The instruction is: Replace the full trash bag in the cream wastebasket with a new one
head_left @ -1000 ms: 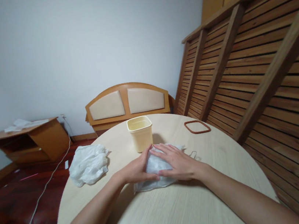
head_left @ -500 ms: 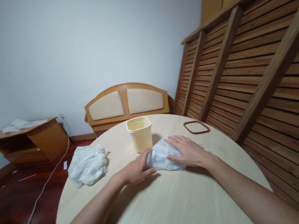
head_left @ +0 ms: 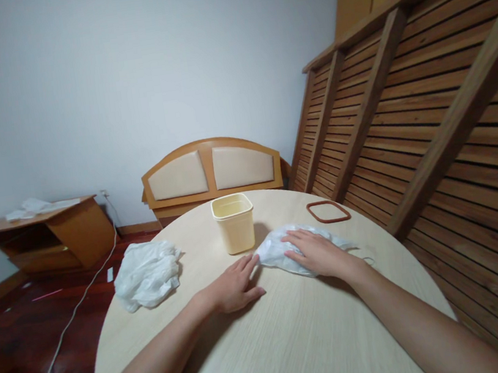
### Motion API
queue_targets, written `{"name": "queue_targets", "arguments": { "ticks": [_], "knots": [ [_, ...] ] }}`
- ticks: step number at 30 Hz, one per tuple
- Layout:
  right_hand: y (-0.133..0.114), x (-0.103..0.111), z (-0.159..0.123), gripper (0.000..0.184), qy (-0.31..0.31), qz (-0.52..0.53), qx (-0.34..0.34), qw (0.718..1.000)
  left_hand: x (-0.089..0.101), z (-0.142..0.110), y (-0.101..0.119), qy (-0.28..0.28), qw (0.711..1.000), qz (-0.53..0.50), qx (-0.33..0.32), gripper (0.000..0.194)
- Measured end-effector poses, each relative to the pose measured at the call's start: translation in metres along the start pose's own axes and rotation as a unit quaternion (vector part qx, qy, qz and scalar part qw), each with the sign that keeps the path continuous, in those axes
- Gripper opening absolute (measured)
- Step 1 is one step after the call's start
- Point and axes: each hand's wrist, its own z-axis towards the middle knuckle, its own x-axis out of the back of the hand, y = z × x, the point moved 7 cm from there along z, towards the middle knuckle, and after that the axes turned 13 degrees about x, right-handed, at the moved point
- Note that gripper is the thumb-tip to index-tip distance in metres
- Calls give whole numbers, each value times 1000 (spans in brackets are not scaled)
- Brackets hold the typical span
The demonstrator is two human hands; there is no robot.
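The left hand is open at the edge of the bag, which lies on the tabletop beside the tub under the unclenched right hand; a leftward sweep could tip the tub.

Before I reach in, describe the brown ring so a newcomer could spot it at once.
Find the round table; on its far right side, past the white plastic under the right hand, lies the brown ring. It is flat and squarish with rounded corners. Unlike the plastic or the yellow tub, it is a thin outline with bare table showing through.
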Motion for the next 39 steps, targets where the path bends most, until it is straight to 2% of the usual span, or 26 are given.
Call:
{"name": "queue_targets", "arguments": {
  "ticks": [4, 10, 13, 16, 22, 27, 30, 33, 36, 39],
  "knots": [
    [20, 8, -8, 43, -12, -46, -95, 994, -8, 1, -1, 6, 1000, 22, 1, 71],
    [45, 22, -24, 39, -46, -100, -229, 967, -8, 0, 0, 7, 999, 33, 7, 73],
    [59, 25, -32, 40, -51, -106, -274, 955, -8, 0, 0, 9, 1000, 28, 4, 72],
    [72, 24, -36, 40, -51, -105, -289, 950, -9, 1, -1, 11, 1000, 27, 1, 72],
    [85, 24, -40, 40, -41, -111, -293, 949, -10, 1, -3, 14, 1000, 24, -1, 71],
    [78, 29, -36, 37, -14, -129, -282, 950, -7, -1, 0, 17, 1000, 24, -2, 72],
    [63, 36, -25, 36, 49, -152, -228, 961, -7, -1, 0, 10, 999, 35, 2, 74],
    [42, 34, -11, 33, 96, -147, -149, 973, -7, -1, 0, 10, 999, 37, 3, 74],
    [23, 21, 1, 32, 111, -110, -85, 984, -6, 0, -1, 11, 999, 31, 3, 72],
    [6, 4, 11, 33, 100, -54, -43, 993, -3, 0, -1, 10, 1000, 24, 0, 71]
  ]
}}
